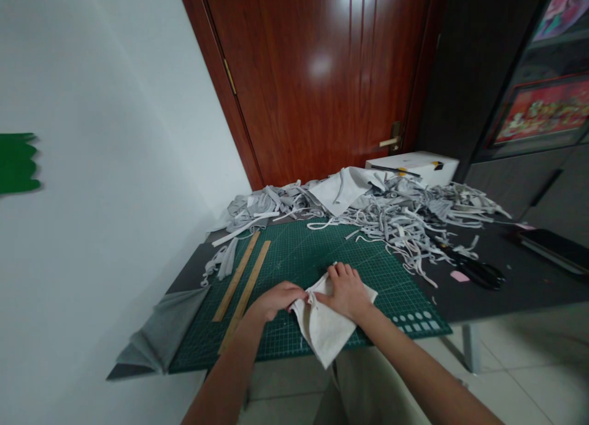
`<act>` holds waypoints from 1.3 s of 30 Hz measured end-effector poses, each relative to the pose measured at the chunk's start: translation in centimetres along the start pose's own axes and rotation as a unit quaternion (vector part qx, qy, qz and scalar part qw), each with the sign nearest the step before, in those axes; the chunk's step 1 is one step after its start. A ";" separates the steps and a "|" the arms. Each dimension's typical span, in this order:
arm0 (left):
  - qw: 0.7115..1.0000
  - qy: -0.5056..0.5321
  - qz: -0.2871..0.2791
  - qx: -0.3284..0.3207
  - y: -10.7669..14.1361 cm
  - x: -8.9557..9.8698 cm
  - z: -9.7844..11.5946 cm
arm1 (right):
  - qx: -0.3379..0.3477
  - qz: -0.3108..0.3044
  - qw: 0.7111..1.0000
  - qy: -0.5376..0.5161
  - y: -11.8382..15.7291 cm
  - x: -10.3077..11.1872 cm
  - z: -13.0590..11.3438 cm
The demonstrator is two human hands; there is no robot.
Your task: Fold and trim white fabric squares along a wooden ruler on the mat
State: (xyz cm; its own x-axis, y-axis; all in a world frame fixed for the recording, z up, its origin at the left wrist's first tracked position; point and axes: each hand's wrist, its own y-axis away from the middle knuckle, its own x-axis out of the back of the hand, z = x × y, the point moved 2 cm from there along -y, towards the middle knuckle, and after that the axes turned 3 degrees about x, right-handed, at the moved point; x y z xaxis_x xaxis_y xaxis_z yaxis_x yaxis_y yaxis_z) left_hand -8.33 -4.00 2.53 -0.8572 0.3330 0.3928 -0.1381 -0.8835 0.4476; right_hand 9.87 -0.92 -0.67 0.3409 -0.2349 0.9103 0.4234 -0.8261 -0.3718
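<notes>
A cream piece of cloth (334,336), folded in layers, lies over the front edge of a green cutting mat (294,259), one corner hanging past it. My left hand (278,299) pinches the cloth's left edge, where the layers part a little. My right hand (347,293) rests across the cloth from the right, fingers curled at its far edge and thumb reaching toward my left fingertips. Two wooden rulers (237,278) lie side by side on the mat, left of my left hand.
Grey and white fabric scraps (391,210) heap along the back. Folded grey fabric (165,324) sits at the left corner. Black-handled scissors (478,270), a pink chip (459,276) and a dark phone-like object (556,250) lie right. A white box (432,167) stands behind.
</notes>
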 end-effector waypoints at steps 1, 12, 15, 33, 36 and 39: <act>1.000 -0.002 0.000 0.002 0.0 0.0 0.0 | -0.001 -0.002 1.000 0.001 0.0 0.0 0.0; 0.999 -0.025 0.026 0.027 -0.3 -0.3 -0.4 | 0.001 -0.001 1.000 -0.001 0.0 0.1 0.0; 0.998 -0.036 0.033 0.026 -0.4 -0.1 -0.6 | 0.002 -0.004 1.000 -0.004 -0.1 0.2 -0.1; 0.969 -0.164 0.185 -0.002 0.9 0.2 -2.7 | -0.016 0.036 0.996 -0.082 1.1 -0.6 -2.4; 0.959 -0.188 0.211 -0.015 1.3 -0.2 -2.6 | -0.030 0.033 0.996 -0.076 1.1 -0.6 -2.5; 0.949 -0.206 0.239 -0.026 1.3 -0.4 -2.5 | -0.042 0.029 0.996 -0.071 1.0 -0.4 -2.6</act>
State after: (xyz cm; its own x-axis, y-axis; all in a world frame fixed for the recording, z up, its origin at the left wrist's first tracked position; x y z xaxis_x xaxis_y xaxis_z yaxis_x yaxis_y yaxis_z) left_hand -9.35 -6.08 0.96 -0.5628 -0.0191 0.8264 0.1846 -0.9774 0.1032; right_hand 7.95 -3.04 -0.97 0.4798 -0.2141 0.8509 0.3294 -0.8549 -0.4008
